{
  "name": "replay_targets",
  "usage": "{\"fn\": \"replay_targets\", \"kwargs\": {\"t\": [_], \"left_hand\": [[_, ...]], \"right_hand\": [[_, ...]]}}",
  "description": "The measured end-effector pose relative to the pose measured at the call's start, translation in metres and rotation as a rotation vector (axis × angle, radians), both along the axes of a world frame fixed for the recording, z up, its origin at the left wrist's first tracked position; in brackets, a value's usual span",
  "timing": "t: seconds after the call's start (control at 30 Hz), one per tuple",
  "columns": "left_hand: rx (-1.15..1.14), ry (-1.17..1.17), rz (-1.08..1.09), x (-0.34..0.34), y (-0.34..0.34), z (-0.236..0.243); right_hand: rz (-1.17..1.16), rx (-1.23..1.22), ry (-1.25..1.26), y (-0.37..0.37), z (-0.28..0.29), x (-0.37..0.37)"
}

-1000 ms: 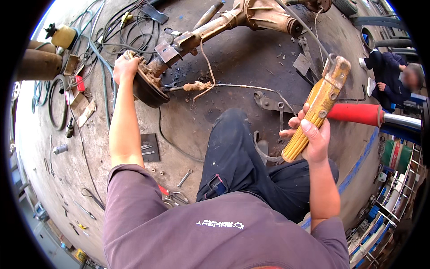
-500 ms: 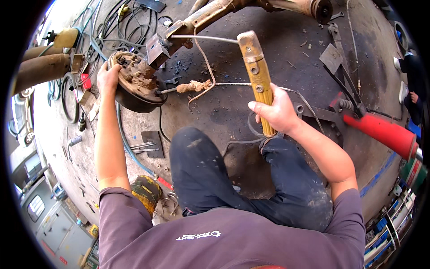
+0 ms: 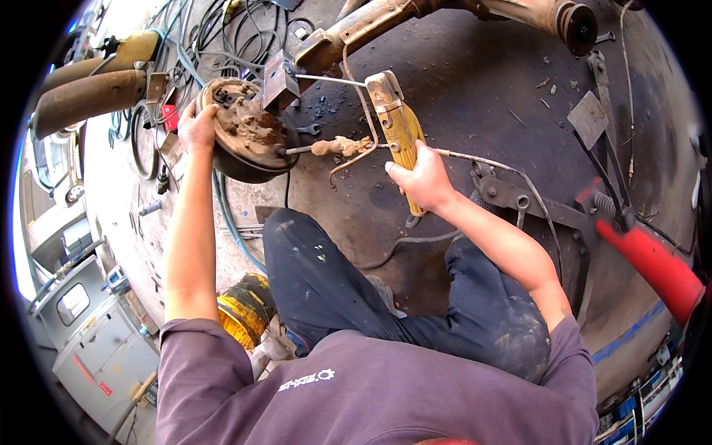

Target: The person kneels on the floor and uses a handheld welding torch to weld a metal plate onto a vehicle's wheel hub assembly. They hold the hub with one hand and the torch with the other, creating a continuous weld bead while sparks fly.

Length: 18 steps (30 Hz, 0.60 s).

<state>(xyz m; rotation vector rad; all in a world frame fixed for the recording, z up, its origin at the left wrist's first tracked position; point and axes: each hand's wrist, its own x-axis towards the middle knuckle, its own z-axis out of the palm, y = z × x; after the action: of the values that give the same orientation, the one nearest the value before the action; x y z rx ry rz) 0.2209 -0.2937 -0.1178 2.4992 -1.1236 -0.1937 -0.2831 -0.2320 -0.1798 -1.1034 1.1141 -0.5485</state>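
Observation:
My left hand (image 3: 196, 130) is closed on the rim of a rusty brake drum (image 3: 248, 167), whose dirty face is tilted up toward me. In my right hand (image 3: 424, 178) is a yellow welding electrode holder (image 3: 395, 122) with a thin electrode (image 3: 330, 78) clamped in its head. The electrode's far end reaches the square metal plate (image 3: 280, 83) beside the axle tube (image 3: 378, 24); whether it touches cannot be made out. A cable with a dirt-coated sleeve (image 3: 341, 146) runs from the drum and passes behind the holder.
Tangled hoses and cables (image 3: 230, 37) lie at the far left. A red jack handle (image 3: 653, 271) slants in from the right, by a metal linkage (image 3: 519, 196). Thin electrodes (image 3: 241, 231) lie beside my left knee. A yellow-black round object (image 3: 246, 308) sits below my left arm.
The electrode holder has moved left, bringing the electrode's end to the square plate. My view has shifted, so the drum and axle appear further right. My left hand keeps its grip on the drum.

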Motion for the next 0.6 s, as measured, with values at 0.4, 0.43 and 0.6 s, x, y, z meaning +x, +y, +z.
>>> {"fn": "replay_targets", "kwargs": {"t": [0.4,0.43,0.6], "left_hand": [[-0.040,-0.102,0.009,-0.015,0.005,0.010],[-0.043,-0.078,0.001,-0.016,0.004,0.009],[-0.013,-0.026,0.010,-0.020,0.001,0.014]], "right_hand": [[-0.003,-0.286,0.112,-0.006,-0.009,0.017],[-0.013,-0.311,0.106,-0.007,-0.008,0.018],[0.032,-0.343,0.148,-0.012,-0.015,0.023]]}}
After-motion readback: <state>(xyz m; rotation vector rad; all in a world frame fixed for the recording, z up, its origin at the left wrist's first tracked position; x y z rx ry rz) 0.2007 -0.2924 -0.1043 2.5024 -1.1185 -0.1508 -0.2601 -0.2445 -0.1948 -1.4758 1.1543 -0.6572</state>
